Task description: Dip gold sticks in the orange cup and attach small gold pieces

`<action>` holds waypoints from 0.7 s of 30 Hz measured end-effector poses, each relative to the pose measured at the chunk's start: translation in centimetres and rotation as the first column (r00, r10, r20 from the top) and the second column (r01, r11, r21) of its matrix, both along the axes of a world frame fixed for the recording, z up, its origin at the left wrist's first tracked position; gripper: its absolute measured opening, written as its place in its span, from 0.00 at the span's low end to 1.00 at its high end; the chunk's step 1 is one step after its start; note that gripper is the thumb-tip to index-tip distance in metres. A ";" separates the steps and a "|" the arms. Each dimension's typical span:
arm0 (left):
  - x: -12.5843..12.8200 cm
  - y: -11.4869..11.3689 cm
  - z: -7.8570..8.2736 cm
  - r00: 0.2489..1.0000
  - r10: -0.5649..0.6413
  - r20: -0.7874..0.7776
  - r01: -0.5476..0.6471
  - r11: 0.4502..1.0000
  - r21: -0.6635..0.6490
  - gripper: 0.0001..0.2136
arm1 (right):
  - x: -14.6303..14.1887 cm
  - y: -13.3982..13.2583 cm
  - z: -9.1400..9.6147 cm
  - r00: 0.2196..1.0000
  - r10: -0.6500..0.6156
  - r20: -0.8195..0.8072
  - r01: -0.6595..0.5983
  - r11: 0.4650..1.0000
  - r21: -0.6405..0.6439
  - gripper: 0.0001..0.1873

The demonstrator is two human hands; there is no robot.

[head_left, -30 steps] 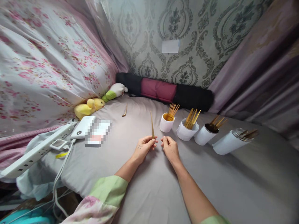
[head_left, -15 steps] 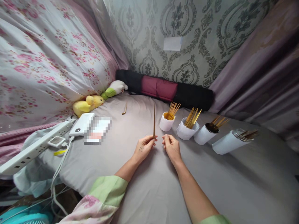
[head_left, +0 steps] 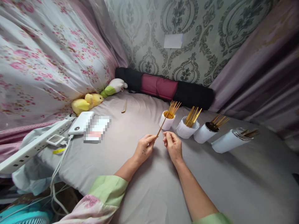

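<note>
Two bare hands, mine, apart from each other over the grey sheet (head_left: 151,193). Left hand (head_left: 145,147) pinches one thin stick (head_left: 161,127) near its lower end, thumb against fingers. Stick slants up and right; its top overlaps the leftmost white cup (head_left: 166,125) in my view, can't tell if touching. Right hand (head_left: 173,145) sits just beside, fingers curled; can't tell whether the tips close on anything. Three more cups (head_left: 184,132) run off to the right, all four with sticks inside. Bent metal piece (head_left: 124,106) lies on the sheet, farther back, left.
</note>
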State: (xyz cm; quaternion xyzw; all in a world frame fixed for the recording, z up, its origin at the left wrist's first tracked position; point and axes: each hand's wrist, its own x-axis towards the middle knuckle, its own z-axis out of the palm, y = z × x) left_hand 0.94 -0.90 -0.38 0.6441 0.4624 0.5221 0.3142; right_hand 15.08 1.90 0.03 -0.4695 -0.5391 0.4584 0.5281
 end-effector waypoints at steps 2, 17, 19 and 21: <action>-0.1 0.0 0.0 0.999 -0.010 -0.036 0.010 1.000 0.015 0.14 | 0.0 -0.1 0.1 1.000 0.007 -0.015 -0.007 1.000 0.009 0.17; -0.9 -0.1 -0.7 0.982 0.013 -0.190 -0.002 0.998 0.060 0.17 | 0.0 -0.3 0.7 0.994 -0.004 -0.105 0.004 1.000 0.002 0.13; -0.9 -0.1 -0.8 0.945 0.040 -0.325 0.002 0.992 0.128 0.18 | -0.1 -0.3 0.7 0.992 -0.003 -0.124 0.002 1.000 -0.004 0.13; -1.0 -0.1 -0.8 0.896 0.071 -0.439 0.013 0.983 0.184 0.18 | -0.1 -0.2 0.6 0.990 -0.003 -0.144 0.001 1.000 -0.012 0.13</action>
